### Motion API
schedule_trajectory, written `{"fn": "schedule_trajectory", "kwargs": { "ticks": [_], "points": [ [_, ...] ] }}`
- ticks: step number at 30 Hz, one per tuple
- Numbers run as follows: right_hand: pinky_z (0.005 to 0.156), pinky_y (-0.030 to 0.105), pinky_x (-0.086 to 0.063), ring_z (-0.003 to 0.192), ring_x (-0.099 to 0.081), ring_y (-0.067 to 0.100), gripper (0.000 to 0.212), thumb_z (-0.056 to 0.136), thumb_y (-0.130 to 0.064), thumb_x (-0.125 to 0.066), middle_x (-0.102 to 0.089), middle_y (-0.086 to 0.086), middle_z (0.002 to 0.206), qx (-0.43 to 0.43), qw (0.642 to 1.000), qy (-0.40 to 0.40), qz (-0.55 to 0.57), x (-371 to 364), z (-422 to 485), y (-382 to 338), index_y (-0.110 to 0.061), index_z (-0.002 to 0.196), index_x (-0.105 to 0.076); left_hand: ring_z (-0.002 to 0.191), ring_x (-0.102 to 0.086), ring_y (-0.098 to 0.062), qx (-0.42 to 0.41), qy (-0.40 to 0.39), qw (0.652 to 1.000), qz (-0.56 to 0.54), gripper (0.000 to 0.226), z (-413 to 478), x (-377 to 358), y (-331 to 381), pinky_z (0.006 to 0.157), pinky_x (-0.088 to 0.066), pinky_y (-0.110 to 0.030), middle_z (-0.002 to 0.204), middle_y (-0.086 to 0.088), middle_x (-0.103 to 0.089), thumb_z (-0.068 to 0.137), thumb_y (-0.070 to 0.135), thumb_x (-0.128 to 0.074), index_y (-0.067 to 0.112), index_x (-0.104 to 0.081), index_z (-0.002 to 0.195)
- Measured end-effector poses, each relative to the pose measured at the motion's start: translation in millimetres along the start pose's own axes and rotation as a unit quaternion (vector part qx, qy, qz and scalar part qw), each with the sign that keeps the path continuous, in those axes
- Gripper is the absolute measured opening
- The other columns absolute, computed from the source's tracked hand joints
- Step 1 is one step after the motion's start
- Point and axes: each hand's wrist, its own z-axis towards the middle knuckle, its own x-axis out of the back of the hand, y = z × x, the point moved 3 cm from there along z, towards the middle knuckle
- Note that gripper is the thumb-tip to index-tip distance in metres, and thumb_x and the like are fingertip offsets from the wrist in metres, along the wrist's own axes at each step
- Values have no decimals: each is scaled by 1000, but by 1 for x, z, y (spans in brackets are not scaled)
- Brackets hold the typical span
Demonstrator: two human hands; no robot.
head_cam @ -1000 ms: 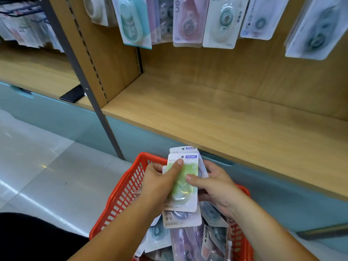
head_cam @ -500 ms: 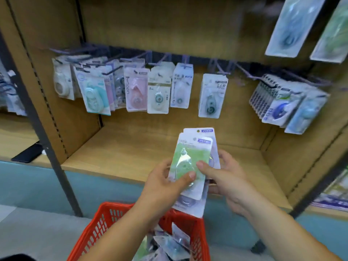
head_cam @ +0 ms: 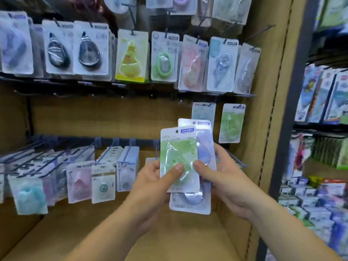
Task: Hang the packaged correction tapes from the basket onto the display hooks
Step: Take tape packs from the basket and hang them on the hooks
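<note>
I hold a small stack of packaged correction tapes in front of the display. The front pack is green (head_cam: 178,147), with a bluish pack (head_cam: 204,140) behind it and another pack (head_cam: 190,201) sticking out below. My left hand (head_cam: 150,183) grips the stack from the left, thumb pressed on the green pack's blister. My right hand (head_cam: 224,178) holds the stack from the right, thumb on the green pack's edge and fingers behind. A matching green pack (head_cam: 232,123) hangs on a hook up and to the right. The basket is out of view.
Rows of hanging correction tape packs (head_cam: 130,55) fill the upper hooks and the lower left hooks (head_cam: 103,178). A wooden shelf board (head_cam: 169,238) lies below my hands. A dark metal upright (head_cam: 290,110) separates a neighbouring rack of goods (head_cam: 320,95) on the right.
My view has swung up from the basket to the hook rows. Both hands lifted the stack of packs out of the red basket and up in front of the display.
</note>
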Motion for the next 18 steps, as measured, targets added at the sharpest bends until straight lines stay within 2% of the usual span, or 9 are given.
{"fn": "schedule_trajectory", "kwargs": {
  "ticks": [4, 9, 11, 14, 16, 18],
  "points": [
    [102, 62, -52, 115, -72, 31, 56, 96, -22, -71, -72, 1, 131, 19, 1000, -10, -6, 39, 21, -28, -37, 143, -46, 108, -75, -32, -3, -22, 999, 26, 47, 36, -34, 20, 104, -53, -59, 115, -11, -78, 89, 26, -76, 6, -57, 128],
    [103, 57, -52, 117, -71, 31, 53, 97, -19, -66, -72, 2, 131, 33, 999, 6, 43, 83, 38, -40, -39, 144, -48, 109, -74, -29, 11, -63, 994, 93, 49, 76, -65, 21, 110, -47, -61, 114, -6, -79, 87, 35, -78, 13, -59, 126],
    [102, 55, -53, 116, -71, 29, 53, 94, -21, -68, -72, 0, 130, 42, 997, 31, 56, 99, 42, -40, -39, 142, -51, 109, -75, -30, 17, -85, 992, 92, 46, 90, -81, 17, 107, -50, -60, 115, -8, -78, 91, 30, -76, 11, -58, 128],
    [98, 51, -57, 111, -74, 22, 49, 93, -25, -72, -75, -4, 124, 63, 991, 113, 17, 124, 47, -41, -39, 138, -57, 110, -74, -30, 25, -116, 989, 88, 42, 108, -105, 7, 98, -58, -56, 118, -9, -77, 94, 26, -73, 11, -57, 131],
    [91, 35, -60, 108, -72, 6, 43, 98, -23, -70, -73, -18, 122, 100, 978, 159, -86, 141, 45, -46, -46, 132, -59, 108, -75, -31, 19, -116, 988, 96, 37, 119, -113, 1, 94, -59, -54, 118, -9, -77, 97, 22, -71, 11, -58, 130],
    [82, 14, -52, 104, -61, -20, 49, 100, -26, -66, -60, -45, 121, 139, 948, 182, -221, 150, 35, -59, -60, 131, -48, 106, -76, -28, -7, -76, 990, 117, 34, 132, -112, -1, 98, -57, -55, 115, -5, -78, 97, 24, -72, 15, -59, 127]
  ]
}}
